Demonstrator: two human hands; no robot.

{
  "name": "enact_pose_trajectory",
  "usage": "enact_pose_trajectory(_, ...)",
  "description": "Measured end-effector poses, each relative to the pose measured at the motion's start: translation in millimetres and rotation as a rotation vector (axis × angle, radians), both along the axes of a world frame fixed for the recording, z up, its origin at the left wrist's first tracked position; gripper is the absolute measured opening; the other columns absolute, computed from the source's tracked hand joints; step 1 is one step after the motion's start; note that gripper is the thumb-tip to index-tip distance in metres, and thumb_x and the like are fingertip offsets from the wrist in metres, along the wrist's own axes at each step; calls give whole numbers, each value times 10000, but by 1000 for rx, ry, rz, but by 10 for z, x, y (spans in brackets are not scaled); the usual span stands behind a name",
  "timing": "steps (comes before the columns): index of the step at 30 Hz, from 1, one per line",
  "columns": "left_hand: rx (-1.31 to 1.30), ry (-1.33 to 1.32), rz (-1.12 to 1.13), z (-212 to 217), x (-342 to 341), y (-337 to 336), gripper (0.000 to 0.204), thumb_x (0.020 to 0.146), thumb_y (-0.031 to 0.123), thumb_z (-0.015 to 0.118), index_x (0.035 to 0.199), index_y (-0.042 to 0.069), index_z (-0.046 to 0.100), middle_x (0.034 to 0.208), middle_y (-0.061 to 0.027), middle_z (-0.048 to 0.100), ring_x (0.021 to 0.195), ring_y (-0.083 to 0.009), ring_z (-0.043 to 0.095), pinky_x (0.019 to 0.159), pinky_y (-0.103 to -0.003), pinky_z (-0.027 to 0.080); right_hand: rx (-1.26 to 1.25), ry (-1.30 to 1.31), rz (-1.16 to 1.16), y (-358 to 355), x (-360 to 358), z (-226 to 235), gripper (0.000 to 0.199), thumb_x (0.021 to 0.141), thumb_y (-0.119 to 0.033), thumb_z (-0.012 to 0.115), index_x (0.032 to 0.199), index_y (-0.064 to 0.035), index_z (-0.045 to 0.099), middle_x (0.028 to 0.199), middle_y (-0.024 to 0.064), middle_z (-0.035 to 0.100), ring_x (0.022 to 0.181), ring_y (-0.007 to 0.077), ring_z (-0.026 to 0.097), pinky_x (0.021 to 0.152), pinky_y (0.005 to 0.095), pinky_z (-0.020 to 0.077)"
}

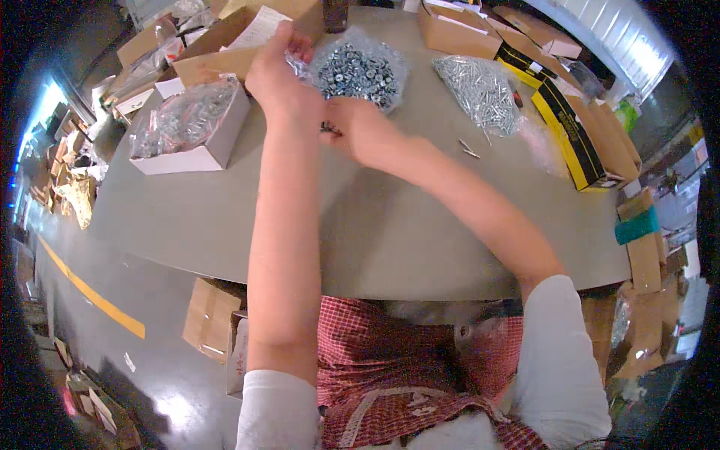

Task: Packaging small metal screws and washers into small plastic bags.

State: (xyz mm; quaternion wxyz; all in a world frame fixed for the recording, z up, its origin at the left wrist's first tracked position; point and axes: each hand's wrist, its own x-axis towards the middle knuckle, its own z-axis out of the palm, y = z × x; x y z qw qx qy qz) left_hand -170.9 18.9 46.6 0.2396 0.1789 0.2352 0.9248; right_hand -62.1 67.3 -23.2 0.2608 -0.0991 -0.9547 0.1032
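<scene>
A: How to do this well?

B: Judging by the grip, keep both hands close over the broad grey matte table (360, 225).

A: And the hardware?

B: The glinting heap of silver nuts on clear crinkly plastic (358, 71) sits at the table's far edge. The left hand (281, 71) pinches a small clear bag beside it; the right hand (358, 129) nips a tiny dark fastener, fingers narrow.
</scene>
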Motion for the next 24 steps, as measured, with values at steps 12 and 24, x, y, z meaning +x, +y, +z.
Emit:
enact_pose_trajectory(12,-122,215,-49,-77,105,77,139,791,82,735,776,0,624,728,-69,615,678,-158,563,641,-300,427,55,-259,40,-282,785,119,159,766,-73,626,901,-18,689,872,184,674,801,358,648,770,425,521)
enact_pose_trajectory(24,-371,475,-198,-161,620,102,164,804,135,722,718,39,621,725,-36,613,690,-121,521,678,-271,393,-1000,-26,-83,274,1786,560,253,824,-79,702,1060,11,702,876,52,688,783,117,649,749,258,516)
